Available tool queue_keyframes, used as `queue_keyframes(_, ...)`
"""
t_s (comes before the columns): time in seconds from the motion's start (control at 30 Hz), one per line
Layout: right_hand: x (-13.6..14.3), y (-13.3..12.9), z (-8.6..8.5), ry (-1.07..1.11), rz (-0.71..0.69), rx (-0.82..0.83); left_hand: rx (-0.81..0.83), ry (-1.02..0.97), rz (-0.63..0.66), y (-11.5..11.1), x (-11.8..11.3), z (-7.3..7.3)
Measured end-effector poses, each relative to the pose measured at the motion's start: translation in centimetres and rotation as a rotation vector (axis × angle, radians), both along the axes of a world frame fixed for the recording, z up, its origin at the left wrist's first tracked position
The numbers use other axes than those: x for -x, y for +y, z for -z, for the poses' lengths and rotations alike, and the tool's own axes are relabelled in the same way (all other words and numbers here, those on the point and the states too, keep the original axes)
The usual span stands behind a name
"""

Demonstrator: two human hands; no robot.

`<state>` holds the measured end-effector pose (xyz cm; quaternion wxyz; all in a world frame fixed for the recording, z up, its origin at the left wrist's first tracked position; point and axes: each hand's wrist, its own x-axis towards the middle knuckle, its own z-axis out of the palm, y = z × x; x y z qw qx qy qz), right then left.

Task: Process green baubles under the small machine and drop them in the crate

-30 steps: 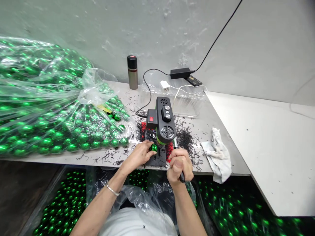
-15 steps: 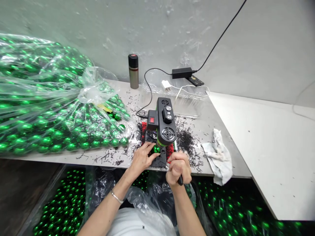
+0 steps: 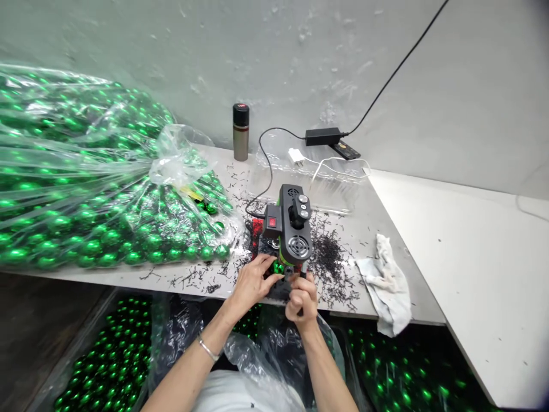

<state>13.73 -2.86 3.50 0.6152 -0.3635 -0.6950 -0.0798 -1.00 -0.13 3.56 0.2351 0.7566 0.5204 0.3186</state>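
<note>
A shiny green ball (image 3: 278,267) sits under the front end of a small black bench machine (image 3: 295,220). The machine has round fan grilles, silver buttons and a red switch. My left hand (image 3: 251,280) pinches the ball from the left between thumb and fingers. To the right of it, my right hand (image 3: 302,297) is closed around the black-gripped lever (image 3: 303,270) of the machine, most of which the fingers hide. Beneath the ball lies a dark base plate (image 3: 278,290). Many small black slivers (image 3: 328,252) are heaped and scattered around the machine.
A big clear bag of green balls (image 3: 98,223) fills the left of the table. Behind stand a flask (image 3: 241,133) and a clear plastic tray (image 3: 330,194), with a power adapter (image 3: 322,136) and cables. A white cloth (image 3: 388,286) hangs over the front edge. More balls (image 3: 107,355) lie below.
My right hand has shifted left and closer to the machine with the lever. The left hand stays on the ball. The whole view has shifted slightly.
</note>
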Motion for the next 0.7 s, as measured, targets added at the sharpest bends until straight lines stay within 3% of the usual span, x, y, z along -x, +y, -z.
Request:
queue_keyframes(0.1,0.1,-0.2,-1.5,0.075,0.001,0.013,0.031,0.008,0.003,0.1,-0.1,-0.2)
queue_keyframes(0.27,0.7,-0.3,-7.3,0.254,-0.017,0.092,0.089,-0.064,-0.021,0.4,-0.3,-0.3)
queue_keyframes(0.37,0.9,-0.3,-9.8,0.282,-0.018,0.098,0.066,-0.167,0.011,-1.1,0.3,-0.4)
queue_keyframes(0.5,0.9,-0.5,-9.8,0.251,-0.009,0.117,0.086,-0.123,0.179,-5.6,2.1,-0.1)
queue_keyframes(0.57,0.9,-0.5,-9.1,0.244,-0.014,0.102,0.084,-0.074,0.183,-7.0,3.1,0.0)
queue_keyframes(0.63,1.0,-0.4,-8.6,0.258,-0.021,0.07,0.021,-0.046,0.095,-6.4,4.2,-0.3)
queue_keyframes(0.7,1.0,-0.3,-8.3,0.268,-0.028,0.046,-0.077,-0.002,-0.066,-3.7,5.5,-1.2)
